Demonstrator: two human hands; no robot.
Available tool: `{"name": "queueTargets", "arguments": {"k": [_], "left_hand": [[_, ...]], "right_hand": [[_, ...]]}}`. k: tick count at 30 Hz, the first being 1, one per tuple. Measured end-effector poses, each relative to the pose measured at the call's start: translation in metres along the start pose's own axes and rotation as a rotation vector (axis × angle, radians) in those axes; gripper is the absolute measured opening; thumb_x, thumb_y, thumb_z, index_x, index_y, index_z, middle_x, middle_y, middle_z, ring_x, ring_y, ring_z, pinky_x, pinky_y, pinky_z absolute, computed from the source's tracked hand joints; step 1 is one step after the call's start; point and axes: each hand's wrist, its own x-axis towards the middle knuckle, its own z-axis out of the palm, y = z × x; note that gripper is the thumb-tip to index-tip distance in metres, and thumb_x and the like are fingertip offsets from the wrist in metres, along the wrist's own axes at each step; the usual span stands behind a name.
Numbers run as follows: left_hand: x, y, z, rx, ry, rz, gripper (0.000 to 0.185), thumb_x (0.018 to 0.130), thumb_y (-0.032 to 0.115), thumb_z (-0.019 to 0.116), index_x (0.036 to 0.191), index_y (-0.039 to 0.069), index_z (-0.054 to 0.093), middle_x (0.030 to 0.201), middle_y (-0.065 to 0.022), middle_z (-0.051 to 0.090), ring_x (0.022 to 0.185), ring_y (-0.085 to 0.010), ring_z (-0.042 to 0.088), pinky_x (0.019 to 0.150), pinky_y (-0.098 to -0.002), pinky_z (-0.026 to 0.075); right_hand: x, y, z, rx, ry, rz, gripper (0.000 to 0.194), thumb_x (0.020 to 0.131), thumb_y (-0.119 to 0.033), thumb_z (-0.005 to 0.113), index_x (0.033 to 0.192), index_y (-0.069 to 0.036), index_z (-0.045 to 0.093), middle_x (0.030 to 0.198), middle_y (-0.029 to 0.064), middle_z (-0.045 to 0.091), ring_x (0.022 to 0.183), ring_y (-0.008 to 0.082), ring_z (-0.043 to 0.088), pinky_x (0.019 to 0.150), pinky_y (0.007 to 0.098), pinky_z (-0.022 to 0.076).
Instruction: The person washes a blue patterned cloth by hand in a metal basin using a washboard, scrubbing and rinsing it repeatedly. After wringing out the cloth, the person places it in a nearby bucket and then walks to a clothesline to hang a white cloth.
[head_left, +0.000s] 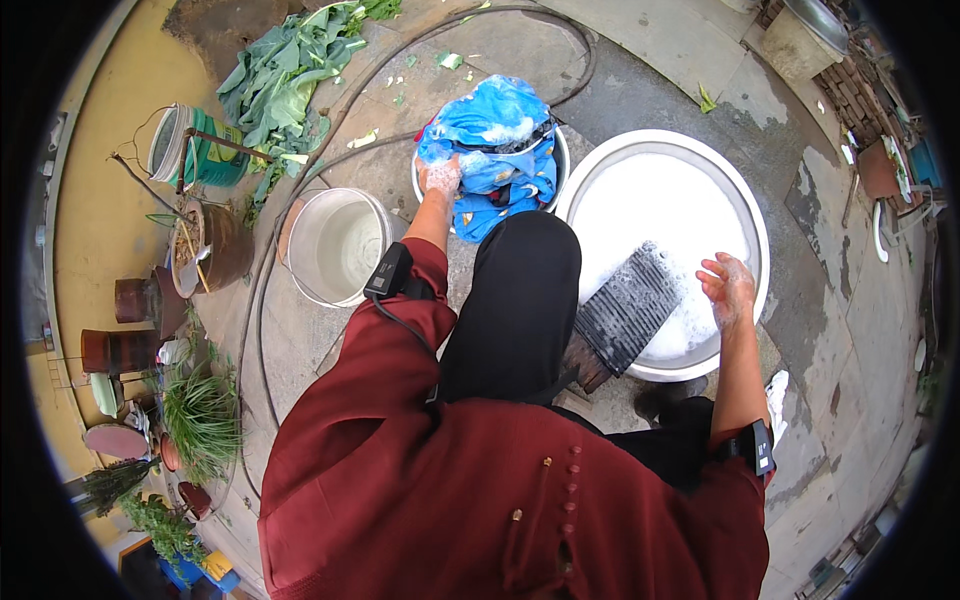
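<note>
Soapy blue patterned cloth is heaped in a metal basin, rising above its rim. My left hand, coated in suds, grips the left side of this heap; its fingertips are partly hidden by cloth and foam. To the right stands a wide metal washbasin full of white foam. A dark ridged washboard leans into it at the near side, its lower end outside the rim. Over the basin's right edge, my right hand is empty, with wet fingers apart.
A white bucket stands left of my knee. Behind it a hose curves over the paving. Large green leaves, a green bucket and a clay plant pot sit by the yellow wall. White cloth lies at right.
</note>
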Motion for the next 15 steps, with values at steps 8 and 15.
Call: {"name": "queueTargets", "arguments": {"k": [8, 15], "left_hand": [[-0.035, 0.056, -0.051, -0.071, 0.136, 0.181, 0.118, 0.053, 0.034, 0.093, 0.144, -0.002, 0.026, 0.132, -0.0260, 0.050, 0.120, -0.0349, 0.052, 0.104, -0.0412, 0.039], [-0.055, 0.183, -0.017, 0.053, -0.426, 0.584, 0.035, 0.084, 0.032, 0.076, 0.090, -0.002, 0.071, 0.084, -0.0057, 0.070, 0.078, -0.0164, 0.065, 0.078, -0.0258, 0.049]], "right_hand": [[-0.015, -0.016, 0.007, -0.026, -0.018, -0.069, 0.026, 0.094, -0.015, 0.055, 0.114, 0.003, 0.054, 0.092, 0.0177, 0.067, 0.067, 0.0226, 0.069, 0.048, 0.0232, 0.0537], [-0.020, -0.029, -0.030, 0.104, 0.024, -0.186, 0.024, 0.093, -0.019, 0.057, 0.088, 0.003, 0.065, 0.085, 0.0139, 0.070, 0.070, 0.0186, 0.069, 0.058, 0.0256, 0.0553]]}}
